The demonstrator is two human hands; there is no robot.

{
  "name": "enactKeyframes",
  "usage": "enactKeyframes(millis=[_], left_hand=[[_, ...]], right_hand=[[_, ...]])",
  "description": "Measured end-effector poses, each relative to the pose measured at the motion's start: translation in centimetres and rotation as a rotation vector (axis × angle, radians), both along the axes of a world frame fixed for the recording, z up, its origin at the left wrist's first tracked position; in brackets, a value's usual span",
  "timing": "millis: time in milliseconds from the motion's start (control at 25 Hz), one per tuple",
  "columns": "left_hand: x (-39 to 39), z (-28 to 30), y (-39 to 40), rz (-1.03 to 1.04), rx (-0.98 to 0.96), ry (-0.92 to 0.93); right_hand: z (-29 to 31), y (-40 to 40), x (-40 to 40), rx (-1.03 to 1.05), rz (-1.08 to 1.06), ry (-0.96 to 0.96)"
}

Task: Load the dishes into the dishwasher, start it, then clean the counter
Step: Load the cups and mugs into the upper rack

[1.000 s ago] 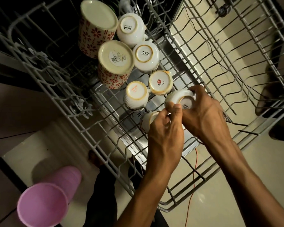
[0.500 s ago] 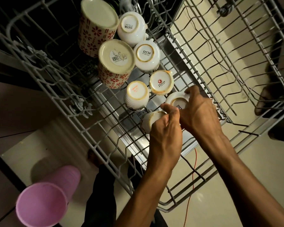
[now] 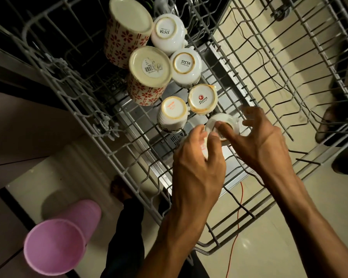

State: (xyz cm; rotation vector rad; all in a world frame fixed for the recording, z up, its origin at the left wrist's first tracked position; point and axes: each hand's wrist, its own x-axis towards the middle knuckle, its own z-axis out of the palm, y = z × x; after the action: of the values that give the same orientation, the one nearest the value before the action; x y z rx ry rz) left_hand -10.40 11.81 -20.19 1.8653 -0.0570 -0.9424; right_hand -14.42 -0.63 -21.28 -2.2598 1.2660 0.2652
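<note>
The grey wire dishwasher rack (image 3: 207,252) is pulled out below me. Upside down in it stand two red-flowered mugs (image 3: 149,77) and several white cups, among them one marked Somny (image 3: 202,99). My left hand (image 3: 197,161) is curled over a small white cup (image 3: 204,146) in the rack, hiding most of it. My right hand (image 3: 261,143) hovers just right of it with fingers spread. Its thumb rests across the base of another inverted white cup (image 3: 219,122).
A pink plastic tumbler (image 3: 56,243) stands at the lower left, outside the rack. The right half of the rack holds only tines. An orange cable (image 3: 237,217) runs over the pale floor beneath. Someone's foot (image 3: 329,121) shows at the right edge.
My right hand has spread its fingers and loosened from the cup it was setting down. My left hand has shifted slightly over its own cup. The other dishes have not moved.
</note>
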Motion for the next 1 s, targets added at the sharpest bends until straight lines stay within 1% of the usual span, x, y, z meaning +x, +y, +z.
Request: enactKeyframes(millis=[80, 200, 360, 480, 600, 720, 880, 1000], left_hand=[[0.1, 0.5, 0.5, -0.068, 0.037, -0.199], [0.5, 0.7, 1.1, -0.103, 0.092, -0.331], [0.7, 2.7, 2.4, -0.114, 0.127, -0.406], [0.9, 4.7, 3.6, -0.128, 0.137, -0.493], [1.3, 7.2, 4.9, -0.084, 0.109, -0.538], [2.1, 10.2, 6.8, -0.038, 0.112, -0.590], [3.6, 14.9, 9.7, 0.037, 0.129, -0.556], [5.1, 19.0, 12.4, 0.112, 0.136, -0.582]], right_hand=[[1.2, 0.0, -1.0, -0.006, -0.014, -0.072], [2.9, 0.1, -2.1, -0.015, -0.049, -0.136], [5.4, 0.9, -2.4, -0.001, -0.011, -0.192], [7.6, 2.4, -1.4, 0.063, 0.154, -0.230], [10.4, 4.0, 0.2, 0.054, 0.317, -0.304], [13.6, 5.9, 1.9, 0.067, 0.408, -0.361], [17.9, 8.9, 3.9, 0.083, 0.513, -0.424], [21.5, 11.3, 5.3, 0.086, 0.583, -0.489]])
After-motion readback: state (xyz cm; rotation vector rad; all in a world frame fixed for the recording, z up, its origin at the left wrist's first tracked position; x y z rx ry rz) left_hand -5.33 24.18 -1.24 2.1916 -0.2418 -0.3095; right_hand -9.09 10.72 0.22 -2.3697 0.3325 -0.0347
